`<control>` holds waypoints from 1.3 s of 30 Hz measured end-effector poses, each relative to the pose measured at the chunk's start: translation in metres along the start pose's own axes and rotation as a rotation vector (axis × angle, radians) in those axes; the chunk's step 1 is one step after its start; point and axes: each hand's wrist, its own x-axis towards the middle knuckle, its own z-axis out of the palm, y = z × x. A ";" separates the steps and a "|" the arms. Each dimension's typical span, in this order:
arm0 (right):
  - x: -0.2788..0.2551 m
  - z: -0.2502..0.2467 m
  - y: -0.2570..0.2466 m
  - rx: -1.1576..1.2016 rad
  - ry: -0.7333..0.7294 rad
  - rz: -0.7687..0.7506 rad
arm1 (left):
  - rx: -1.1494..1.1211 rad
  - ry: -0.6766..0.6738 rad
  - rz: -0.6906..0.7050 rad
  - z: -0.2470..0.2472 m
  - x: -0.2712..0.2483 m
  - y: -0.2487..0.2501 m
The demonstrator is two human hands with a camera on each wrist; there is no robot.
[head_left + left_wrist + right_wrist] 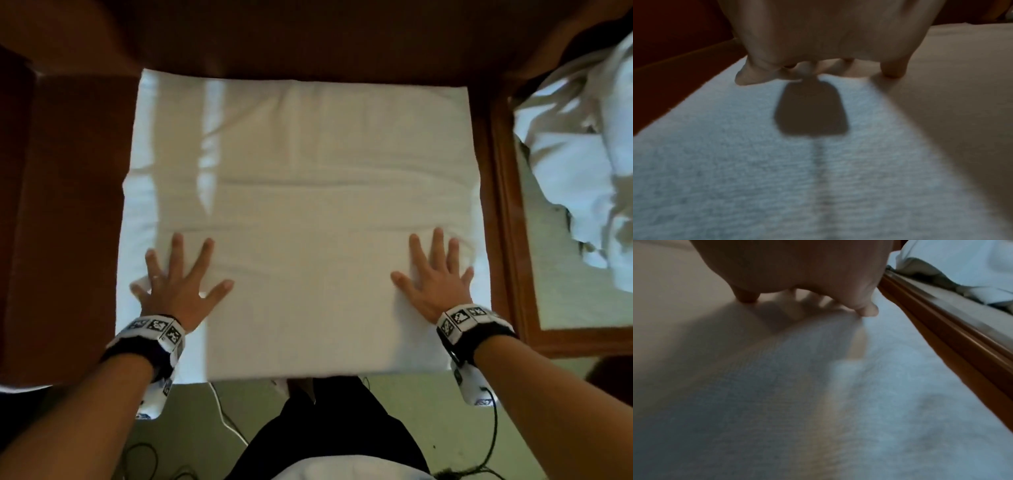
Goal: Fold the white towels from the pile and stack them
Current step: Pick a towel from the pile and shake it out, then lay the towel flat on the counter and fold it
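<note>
No word, number, brand or label can be read anywhere in these views. The only signs are black-and-white square coded markers on the wristbands: a row of them on the band [156, 329] just behind the left hand [178, 284], and another row on the band [464, 320] just behind the right hand [435, 281]. Their patterns carry no legible letters or digits.
</note>
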 end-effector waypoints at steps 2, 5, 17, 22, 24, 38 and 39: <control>0.025 -0.019 -0.004 -0.007 0.027 -0.006 | 0.022 0.015 0.004 -0.019 0.024 0.006; 0.067 -0.051 -0.014 -0.004 0.077 -0.018 | 0.012 0.022 0.023 -0.057 0.063 0.021; -0.022 0.011 0.002 -0.015 -0.028 -0.009 | -0.023 -0.052 0.012 0.003 -0.009 0.013; 0.018 -0.010 -0.005 -0.034 0.038 -0.008 | 0.016 -0.012 0.023 -0.030 0.034 0.020; 0.039 -0.024 -0.012 -0.026 0.069 -0.013 | 0.016 0.007 0.032 -0.047 0.052 0.027; -0.081 0.075 0.053 0.041 0.129 0.013 | 0.062 -0.020 0.095 0.076 -0.067 -0.048; -0.083 0.079 0.057 0.051 0.143 0.010 | 0.065 -0.019 0.086 0.081 -0.070 -0.050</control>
